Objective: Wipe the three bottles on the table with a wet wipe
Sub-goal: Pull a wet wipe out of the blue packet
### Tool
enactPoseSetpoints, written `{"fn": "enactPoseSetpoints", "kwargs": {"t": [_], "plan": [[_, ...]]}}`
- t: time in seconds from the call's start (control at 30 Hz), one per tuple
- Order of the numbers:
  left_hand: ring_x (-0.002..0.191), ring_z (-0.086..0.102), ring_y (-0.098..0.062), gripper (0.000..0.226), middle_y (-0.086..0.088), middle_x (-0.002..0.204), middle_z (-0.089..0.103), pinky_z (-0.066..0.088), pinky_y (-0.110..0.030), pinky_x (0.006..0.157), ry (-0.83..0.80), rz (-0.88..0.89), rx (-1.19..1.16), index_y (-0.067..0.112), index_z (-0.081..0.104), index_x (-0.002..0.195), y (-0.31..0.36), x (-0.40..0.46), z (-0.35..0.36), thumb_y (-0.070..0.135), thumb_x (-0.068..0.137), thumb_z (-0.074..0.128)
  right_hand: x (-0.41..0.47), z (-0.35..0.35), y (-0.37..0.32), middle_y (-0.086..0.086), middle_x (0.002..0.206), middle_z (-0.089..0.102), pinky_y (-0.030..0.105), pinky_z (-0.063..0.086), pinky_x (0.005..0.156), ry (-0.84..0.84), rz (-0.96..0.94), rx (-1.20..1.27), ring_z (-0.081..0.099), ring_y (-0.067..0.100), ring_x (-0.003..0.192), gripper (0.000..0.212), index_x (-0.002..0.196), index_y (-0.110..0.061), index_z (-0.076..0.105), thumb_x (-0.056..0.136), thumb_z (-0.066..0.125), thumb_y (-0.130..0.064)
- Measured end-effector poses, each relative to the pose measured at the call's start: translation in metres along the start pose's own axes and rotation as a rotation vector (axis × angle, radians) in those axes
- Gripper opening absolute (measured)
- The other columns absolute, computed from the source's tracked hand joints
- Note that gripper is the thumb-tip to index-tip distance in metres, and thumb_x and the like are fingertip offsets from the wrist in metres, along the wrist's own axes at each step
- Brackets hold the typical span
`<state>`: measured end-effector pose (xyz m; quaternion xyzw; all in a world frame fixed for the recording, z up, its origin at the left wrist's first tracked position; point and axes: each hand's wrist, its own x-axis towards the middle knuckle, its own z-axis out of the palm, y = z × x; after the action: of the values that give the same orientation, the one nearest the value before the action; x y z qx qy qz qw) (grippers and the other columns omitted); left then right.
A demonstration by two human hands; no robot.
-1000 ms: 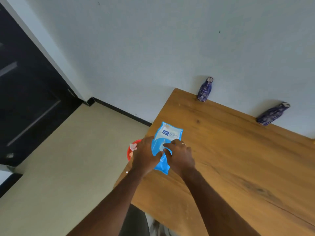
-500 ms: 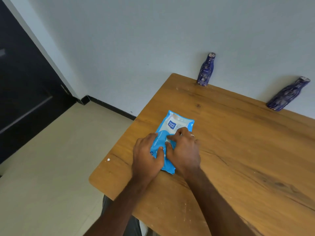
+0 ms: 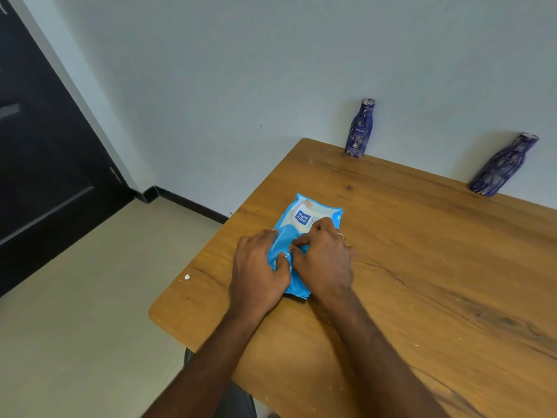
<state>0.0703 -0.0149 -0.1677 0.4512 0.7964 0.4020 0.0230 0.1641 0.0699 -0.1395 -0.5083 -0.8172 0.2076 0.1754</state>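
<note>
Head-camera view showed both hands bent over a blue wet-wipe pack [image 3: 304, 224] lying flat on the wooden desk [image 3: 422, 267], near its left edge. The left hand [image 3: 260, 271] gripped the pack's left side, its thumb curled onto the crumpled blue film. The right hand [image 3: 324, 260], a ring on one finger, pinched the film at the pack's middle, fingertips bent down onto it. Two dark blue bottles stood well apart along the far edge of the desk against a pale wall: an upright bottle [image 3: 359, 129] on the left and a second bottle [image 3: 501, 165] farther right. A black door [image 3: 39, 140] stood at far left.
</note>
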Motion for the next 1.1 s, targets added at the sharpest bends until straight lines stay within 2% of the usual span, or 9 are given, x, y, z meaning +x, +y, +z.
{"fn": "enactPoseSetpoints", "kwargs": {"t": [0.17,0.3,0.4,0.5,0.63,0.77,0.93,1.03,1.1], "plan": [[0.117,0.053,-0.016,0.045,0.001,0.129,0.065,0.051,-0.030,0.090,0.011,0.018,-0.005,0.016,0.059,0.134,0.003,0.000,-0.002,0.021,0.090,0.068,0.001,-0.001,-0.006,-0.010,0.113,0.050,0.048,0.041,0.091,0.028,0.019,-0.032,0.056,0.017,0.107,0.015,0.098,-0.031,0.077,0.089,0.065,-0.035],[0.120,0.052,-0.018,0.044,-0.001,0.136,0.063,0.051,-0.038,0.096,0.012,0.061,0.039,0.019,0.063,0.133,0.002,-0.001,-0.001,0.022,0.090,0.067,0.000,-0.001,-0.012,-0.010,0.115,0.051,0.047,0.037,0.090,0.021,-0.019,-0.127,0.055,0.016,0.108,0.016,0.098,-0.029,0.074,0.092,0.059,-0.029],[0.122,0.051,-0.021,0.039,-0.002,0.141,0.060,0.046,-0.040,0.098,-0.041,0.051,0.140,0.019,0.066,0.130,0.004,0.000,-0.003,0.025,0.092,0.061,-0.003,0.002,-0.013,-0.008,0.118,0.051,0.047,0.038,0.088,0.007,-0.074,-0.223,0.055,0.016,0.109,0.018,0.101,-0.026,0.069,0.097,0.051,-0.027],[0.128,0.047,-0.020,0.040,0.000,0.148,0.053,0.043,-0.037,0.101,-0.079,0.025,0.225,0.020,0.063,0.135,0.006,0.001,-0.004,0.030,0.096,0.056,-0.004,0.003,-0.014,-0.003,0.126,0.047,0.049,0.040,0.089,-0.039,-0.112,-0.317,0.051,0.017,0.115,0.021,0.113,-0.021,0.063,0.101,0.045,-0.027],[0.131,0.044,-0.017,0.042,0.001,0.149,0.051,0.042,-0.034,0.102,-0.088,0.006,0.229,0.021,0.059,0.138,0.007,-0.001,-0.003,0.031,0.098,0.056,-0.005,0.002,-0.017,0.003,0.133,0.042,0.053,0.041,0.093,-0.134,-0.138,-0.416,0.044,0.020,0.123,0.030,0.124,-0.015,0.056,0.102,0.042,-0.029],[0.131,0.045,-0.017,0.044,0.001,0.150,0.051,0.042,-0.034,0.103,-0.085,0.007,0.237,0.020,0.056,0.141,0.008,-0.002,-0.005,0.031,0.098,0.055,-0.006,0.002,-0.021,0.007,0.136,0.040,0.053,0.043,0.092,-0.140,-0.144,-0.477,0.046,0.022,0.122,0.036,0.132,-0.010,0.050,0.103,0.039,-0.029],[0.128,0.048,-0.019,0.043,0.000,0.147,0.053,0.045,-0.036,0.100,-0.070,-0.013,0.250,0.020,0.059,0.139,0.007,-0.003,-0.006,0.031,0.097,0.057,-0.007,-0.011,-0.014,0.010,0.139,0.036,0.049,0.043,0.089,-0.121,-0.134,-0.361,0.051,0.025,0.119,0.039,0.136,-0.006,0.041,0.099,0.044,-0.019],[0.127,0.049,-0.020,0.043,-0.001,0.147,0.054,0.045,-0.037,0.100,-0.072,-0.017,0.247,0.021,0.059,0.137,0.006,-0.002,-0.004,0.032,0.096,0.059,-0.004,-0.021,-0.006,0.010,0.131,0.040,0.048,0.044,0.089,-0.075,-0.157,-0.181,0.055,0.028,0.109,0.026,0.125,-0.008,0.046,0.099,0.045,-0.014],[0.128,0.049,-0.020,0.044,-0.002,0.148,0.053,0.045,-0.037,0.101,-0.071,-0.024,0.241,0.021,0.059,0.138,0.006,0.000,-0.003,0.030,0.095,0.059,-0.003,-0.024,-0.002,0.007,0.124,0.047,0.050,0.047,0.090,-0.041,-0.200,-0.042,0.055,0.023,0.100,0.016,0.117,-0.012,0.049,0.105,0.041,-0.020]]}}
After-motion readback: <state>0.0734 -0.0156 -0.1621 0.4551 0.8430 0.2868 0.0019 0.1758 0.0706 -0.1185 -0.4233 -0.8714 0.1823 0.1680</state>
